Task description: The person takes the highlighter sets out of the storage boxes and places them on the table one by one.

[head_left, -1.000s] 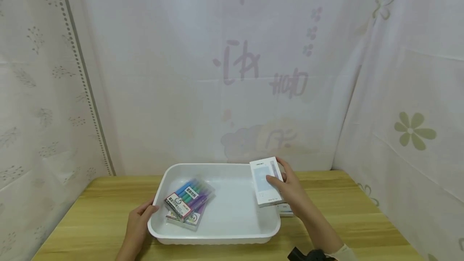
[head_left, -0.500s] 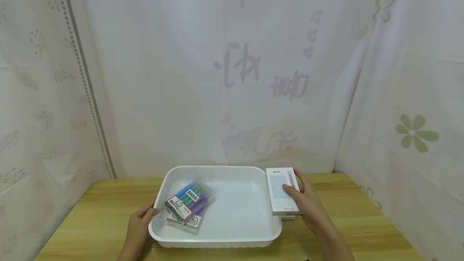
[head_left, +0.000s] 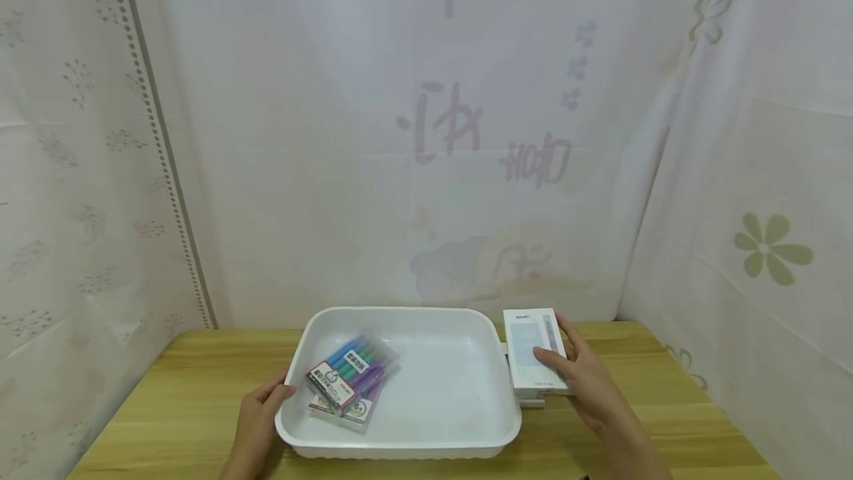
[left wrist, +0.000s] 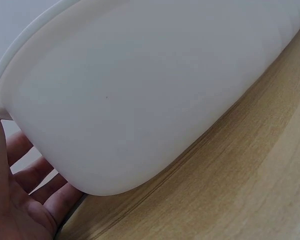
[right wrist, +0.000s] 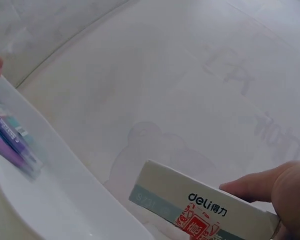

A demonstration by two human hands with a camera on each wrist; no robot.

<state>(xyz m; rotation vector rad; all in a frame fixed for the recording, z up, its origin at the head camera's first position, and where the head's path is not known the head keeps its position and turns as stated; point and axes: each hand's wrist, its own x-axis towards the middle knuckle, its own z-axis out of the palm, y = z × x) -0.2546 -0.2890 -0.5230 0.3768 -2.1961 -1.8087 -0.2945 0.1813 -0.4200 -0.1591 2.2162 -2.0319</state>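
White box [head_left: 523,350] is at the right side of the tray, outside it, just beside the right rim. Printed face up: pale blue panel, darker strip on its right. Right wrist view shows one end of it: "deli" lettering, red stamp print, grey-blue band.

Right hand [head_left: 589,376] holds the box, thumb across the top face, fingers on the far right edge. Edge of a white item [head_left: 532,403] shows below the box's near end; can't tell if the two touch.

White tray [head_left: 453,391] sits on the table, long side toward the person. Left hand [head_left: 260,413] grips its left rim: thumb at the rim, other fingers down by the outer wall in the left wrist view.

In the tray, left part: clear pen pack [head_left: 348,370], blue, green and purple pens, lying askew over a second clear pack [head_left: 360,409] with a label.

Table [head_left: 673,413] is wood-grain. Pale printed curtain [head_left: 320,169] behind, more cloth both sides, green flower [head_left: 773,249] on the right one.
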